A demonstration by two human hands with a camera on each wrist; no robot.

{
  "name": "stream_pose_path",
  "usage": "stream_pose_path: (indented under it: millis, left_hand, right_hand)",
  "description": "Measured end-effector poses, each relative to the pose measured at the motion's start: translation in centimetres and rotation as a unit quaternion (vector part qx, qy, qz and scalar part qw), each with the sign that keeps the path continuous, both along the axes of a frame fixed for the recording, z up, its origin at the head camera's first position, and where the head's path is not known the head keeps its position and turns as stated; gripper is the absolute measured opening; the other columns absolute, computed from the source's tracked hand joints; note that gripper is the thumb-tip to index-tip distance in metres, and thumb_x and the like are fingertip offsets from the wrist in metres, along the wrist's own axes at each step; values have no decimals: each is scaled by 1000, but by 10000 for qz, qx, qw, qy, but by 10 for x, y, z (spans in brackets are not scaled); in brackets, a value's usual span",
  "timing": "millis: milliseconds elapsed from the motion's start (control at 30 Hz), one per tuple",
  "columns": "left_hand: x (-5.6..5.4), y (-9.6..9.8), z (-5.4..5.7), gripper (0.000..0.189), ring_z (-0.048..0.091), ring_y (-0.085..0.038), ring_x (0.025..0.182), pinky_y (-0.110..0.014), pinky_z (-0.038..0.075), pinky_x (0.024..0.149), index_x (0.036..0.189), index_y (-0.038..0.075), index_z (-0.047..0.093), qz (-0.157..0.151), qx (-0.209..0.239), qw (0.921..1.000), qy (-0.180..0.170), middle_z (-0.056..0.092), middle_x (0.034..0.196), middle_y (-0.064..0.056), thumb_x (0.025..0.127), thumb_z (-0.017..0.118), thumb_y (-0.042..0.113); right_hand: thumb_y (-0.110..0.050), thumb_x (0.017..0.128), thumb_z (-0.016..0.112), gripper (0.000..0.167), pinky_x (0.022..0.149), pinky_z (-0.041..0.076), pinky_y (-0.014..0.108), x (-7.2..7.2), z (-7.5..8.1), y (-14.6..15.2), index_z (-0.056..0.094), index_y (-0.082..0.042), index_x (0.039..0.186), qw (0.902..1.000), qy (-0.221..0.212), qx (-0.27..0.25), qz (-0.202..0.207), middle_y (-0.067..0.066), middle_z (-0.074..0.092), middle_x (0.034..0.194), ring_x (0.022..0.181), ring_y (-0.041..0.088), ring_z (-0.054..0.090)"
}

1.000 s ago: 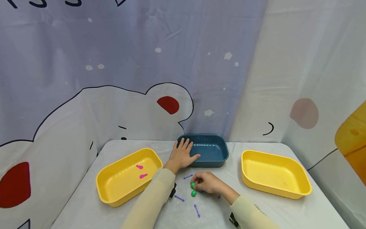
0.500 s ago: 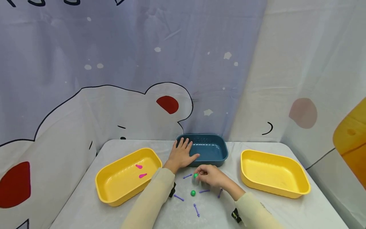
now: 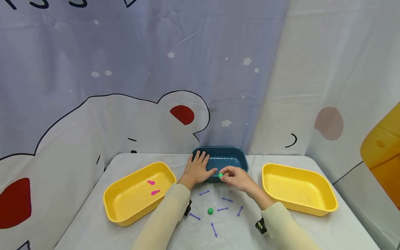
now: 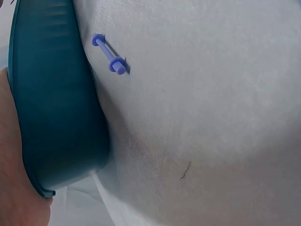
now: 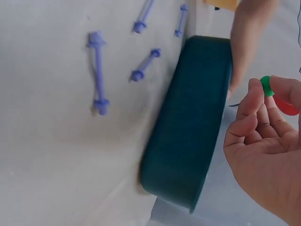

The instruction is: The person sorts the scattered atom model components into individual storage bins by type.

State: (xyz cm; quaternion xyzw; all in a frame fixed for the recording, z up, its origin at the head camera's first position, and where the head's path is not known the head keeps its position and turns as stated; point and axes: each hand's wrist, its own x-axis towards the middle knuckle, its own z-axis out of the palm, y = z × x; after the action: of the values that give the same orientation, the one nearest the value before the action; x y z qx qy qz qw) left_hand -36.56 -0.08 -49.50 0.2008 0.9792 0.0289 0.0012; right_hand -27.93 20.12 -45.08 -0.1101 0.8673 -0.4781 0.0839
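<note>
A dark teal bin (image 3: pixel 227 161) stands at the back middle of the table. My left hand (image 3: pixel 196 172) lies over its left front rim with the fingers spread, and the right wrist view also shows that hand beside the bin. Between thumb and forefinger my right hand (image 3: pixel 239 178) pinches a small green ball (image 5: pixel 267 86), up by the bin's front rim in the head view. A second green ball (image 3: pixel 210 211) lies on the table nearer the front. Several purple dumbbell-shaped sticks (image 3: pixel 223 209) are scattered around it; one purple stick (image 4: pixel 108 54) shows close to the bin in the left wrist view.
At the left, a yellow bin (image 3: pixel 112 208) holds two small pink pieces (image 3: pixel 155 192). Another yellow bin (image 3: pixel 300 207) stands at the right. A printed curtain (image 3: pixel 150 114) hangs behind the white-covered table (image 3: pixel 175 236).
My right hand has lifted the pinched green ball off the table and moved it up and away to the teal bin's front rim, uncovering purple sticks. The left hand has stayed in place.
</note>
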Motion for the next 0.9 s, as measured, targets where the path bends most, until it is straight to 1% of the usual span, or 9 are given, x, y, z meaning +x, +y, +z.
stream_pose_path:
  millis: [67, 167, 300, 367, 467, 567, 633, 700, 900]
  left_hand:
    - [0, 0, 0, 87, 9, -30, 157, -55, 7, 124, 163, 19, 23, 3, 14, 10000, -17, 17, 169, -5, 97, 24, 77]
    - [1, 0, 1, 87, 9, -30, 157, -55, 7, 124, 162, 19, 23, -6, 40, 10000, -29, 17, 169, -5, 97, 25, 76]
    - [2, 0, 2, 87, 10, -30, 157, -55, 8, 124, 162, 18, 24, -32, 44, 10000, 2, 18, 169, -5, 97, 24, 76]
    - [2, 0, 3, 88, 10, -30, 157, -55, 9, 124, 162, 18, 24, -38, 37, 10000, 17, 18, 169, -5, 97, 24, 77]
    - [2, -1, 2, 88, 10, -30, 157, -55, 9, 124, 162, 19, 24, -32, 51, 10000, 33, 18, 169, -5, 97, 24, 77]
    - [1, -1, 0, 88, 10, -30, 157, -55, 8, 124, 162, 19, 24, -19, 78, 10000, 18, 18, 169, -5, 97, 24, 77]
    - [1, 0, 0, 88, 8, -29, 157, -55, 7, 124, 163, 19, 22, -6, 75, 10000, -7, 16, 169, -5, 97, 25, 77]
    - [0, 0, 0, 87, 7, -29, 157, -55, 6, 125, 163, 20, 21, 4, 69, 10000, -44, 15, 170, -4, 97, 25, 77]
    - [-1, 1, -1, 87, 5, -29, 157, -54, 4, 125, 163, 21, 20, 9, 72, 9999, -95, 13, 170, -3, 97, 25, 77]
  right_hand:
    - [-21, 98, 68, 22, 80, 56, 42, -3, 4, 1, 68, -8, 116, 9999, -25, -26, -96, 5, 69, 91, 77, 19, 63]
    - [-20, 98, 68, 23, 82, 55, 47, -7, 8, 3, 68, -8, 117, 9998, -34, -83, -200, 1, 69, 87, 76, 21, 64]
    - [-20, 98, 68, 24, 83, 54, 47, -14, 11, 5, 68, -8, 119, 9994, -14, -110, -320, 1, 69, 87, 79, 25, 64]
    - [-22, 98, 67, 24, 85, 54, 46, -17, 13, 6, 68, -10, 119, 9991, -50, -105, -403, 2, 69, 90, 82, 27, 64]
    - [-24, 100, 65, 25, 88, 53, 48, -22, 14, 8, 66, -11, 120, 9987, -97, -84, -492, 6, 71, 98, 86, 27, 63]
    - [-24, 101, 63, 24, 92, 52, 50, -27, 16, 10, 66, -10, 121, 9981, -136, -98, -597, 13, 72, 110, 92, 33, 64]
    - [-24, 101, 62, 24, 93, 51, 51, -30, 18, 11, 66, -10, 121, 9977, -127, -57, -656, 16, 71, 114, 96, 37, 63]
    - [-24, 101, 62, 24, 95, 50, 53, -32, 19, 12, 65, -10, 120, 9972, -146, -28, -735, 18, 70, 117, 99, 39, 63]
    - [-26, 101, 62, 26, 98, 48, 54, -43, 18, 14, 65, -10, 122, 9951, -261, -52, -947, 18, 68, 119, 102, 39, 63]
